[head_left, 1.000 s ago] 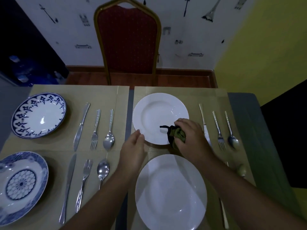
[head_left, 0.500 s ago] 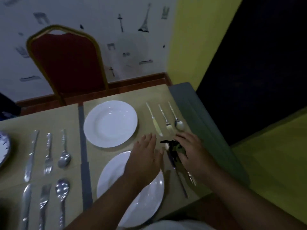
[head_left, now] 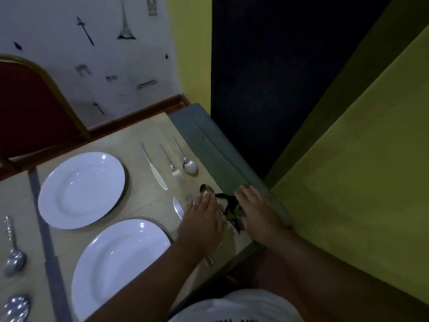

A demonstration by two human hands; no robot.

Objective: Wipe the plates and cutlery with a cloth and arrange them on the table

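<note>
The left hand (head_left: 202,219) lies flat, fingers straight, on the spoon (head_left: 204,188). The right hand (head_left: 257,210) rests against the cloth (head_left: 234,211); its grip cannot be told

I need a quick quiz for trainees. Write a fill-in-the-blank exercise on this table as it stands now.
1. The far plate and the near plate are both plain ___ in colour.
2. In the far set, the fork lies between the knife and the ___.
3. Between the left hand and the right hand shows a dark ___.
4. The chair has a ___ back.
Missing words: white; spoon; cloth; red.
</note>
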